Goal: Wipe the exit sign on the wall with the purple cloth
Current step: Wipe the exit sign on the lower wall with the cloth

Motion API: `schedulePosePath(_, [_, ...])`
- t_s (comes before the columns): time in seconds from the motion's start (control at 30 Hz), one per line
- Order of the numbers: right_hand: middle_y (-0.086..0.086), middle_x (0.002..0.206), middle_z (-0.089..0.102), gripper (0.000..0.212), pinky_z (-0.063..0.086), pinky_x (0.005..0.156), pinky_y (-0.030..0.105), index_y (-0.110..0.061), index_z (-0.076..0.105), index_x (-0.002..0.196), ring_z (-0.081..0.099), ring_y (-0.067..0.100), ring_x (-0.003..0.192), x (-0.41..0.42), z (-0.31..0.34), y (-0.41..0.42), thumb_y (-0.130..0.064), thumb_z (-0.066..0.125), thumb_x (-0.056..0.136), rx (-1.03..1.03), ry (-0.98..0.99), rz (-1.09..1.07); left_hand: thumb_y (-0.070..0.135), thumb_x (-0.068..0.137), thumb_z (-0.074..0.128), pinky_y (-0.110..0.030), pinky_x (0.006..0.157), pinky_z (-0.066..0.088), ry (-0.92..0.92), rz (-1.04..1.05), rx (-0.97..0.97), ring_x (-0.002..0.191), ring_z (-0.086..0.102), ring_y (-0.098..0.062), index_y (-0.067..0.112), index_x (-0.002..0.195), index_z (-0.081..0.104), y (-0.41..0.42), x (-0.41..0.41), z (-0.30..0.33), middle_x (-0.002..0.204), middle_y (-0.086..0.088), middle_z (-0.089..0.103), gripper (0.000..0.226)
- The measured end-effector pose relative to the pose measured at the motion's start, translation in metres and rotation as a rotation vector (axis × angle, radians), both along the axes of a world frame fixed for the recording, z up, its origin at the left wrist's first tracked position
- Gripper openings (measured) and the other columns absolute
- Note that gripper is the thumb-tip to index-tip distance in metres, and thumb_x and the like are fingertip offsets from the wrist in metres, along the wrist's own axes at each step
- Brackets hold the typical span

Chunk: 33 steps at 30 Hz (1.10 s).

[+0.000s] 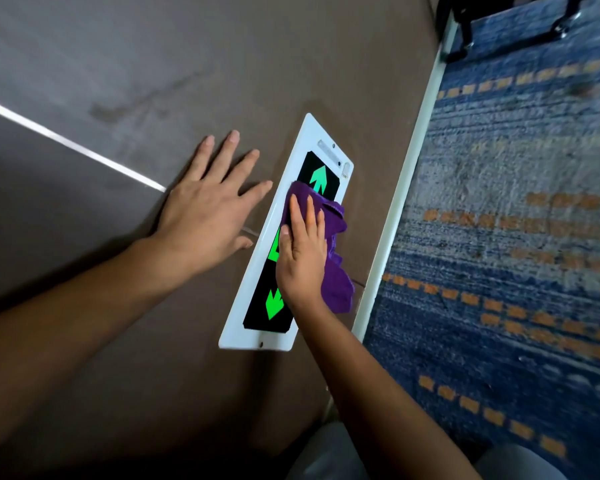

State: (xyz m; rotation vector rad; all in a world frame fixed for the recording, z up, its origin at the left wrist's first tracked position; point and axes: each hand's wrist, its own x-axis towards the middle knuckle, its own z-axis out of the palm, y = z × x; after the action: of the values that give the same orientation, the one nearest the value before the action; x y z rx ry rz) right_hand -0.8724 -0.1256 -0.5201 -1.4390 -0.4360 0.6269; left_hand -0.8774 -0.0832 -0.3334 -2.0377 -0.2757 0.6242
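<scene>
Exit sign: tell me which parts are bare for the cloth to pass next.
On the exit sign, the top arrow and bottom arrow lie bare. The middle is crowded: the right hand presses the purple cloth there. The left hand lies flat on the wall beside the frame.

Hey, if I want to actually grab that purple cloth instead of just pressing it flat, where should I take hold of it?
Probably the loose bunched fold of the purple cloth that spills past the exit sign toward the white baseboard. Come from that carpet side: the right hand pins the rest flat against the sign, while this part stands free and crumpled, easy to pinch.
</scene>
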Motion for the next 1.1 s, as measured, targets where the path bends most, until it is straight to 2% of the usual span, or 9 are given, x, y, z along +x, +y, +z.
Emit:
schedulePosePath(0.23, [-0.011,0.171,0.013,0.05,0.024,0.121,0.062,-0.04,0.025,0.159,0.0,0.016,0.159,0.047,0.005,0.018,-0.033,0.035,0.111,-0.004,0.02,-0.01,0.073,0.086,0.053,-0.059,0.125,-0.002,0.079,0.016,0.008,0.156,-0.01,-0.042,0.026,0.159,0.03,0.001,0.004,-0.002,0.172,-0.008,0.006,0.09])
schedulePosePath(0.6, [-0.007,0.172,0.013,0.053,0.028,0.12,0.059,-0.036,0.024,0.16,0.003,0.02,0.159,0.087,0.005,0.036,-0.028,0.037,0.109,-0.018,0.017,-0.042,0.071,0.087,0.053,-0.059,0.125,-0.003,0.067,-0.021,0.017,0.157,-0.007,-0.04,0.024,0.158,0.032,0.001,0.001,-0.003,0.172,-0.006,0.011,0.088])
schedulePosePath(0.93, [-0.013,0.17,0.018,0.056,0.017,0.123,0.058,-0.037,0.029,0.158,0.004,0.012,0.159,-0.063,0.012,-0.016,-0.02,0.041,0.106,-0.068,0.131,-0.108,0.068,0.085,0.06,-0.061,0.125,0.0,0.037,-0.014,-0.018,0.158,-0.002,-0.039,0.02,0.156,0.038,0.0,0.002,-0.001,0.17,-0.006,0.018,0.088])
schedulePosePath(1.1, [-0.018,0.17,0.011,0.058,0.016,0.125,0.057,-0.04,0.024,0.159,-0.003,0.008,0.158,-0.126,0.018,-0.045,-0.021,0.039,0.106,-0.067,0.109,-0.053,0.068,0.086,0.059,-0.061,0.125,0.0,0.028,-0.017,-0.035,0.158,-0.002,-0.039,0.021,0.155,0.039,-0.001,0.003,-0.001,0.17,-0.006,0.018,0.087])
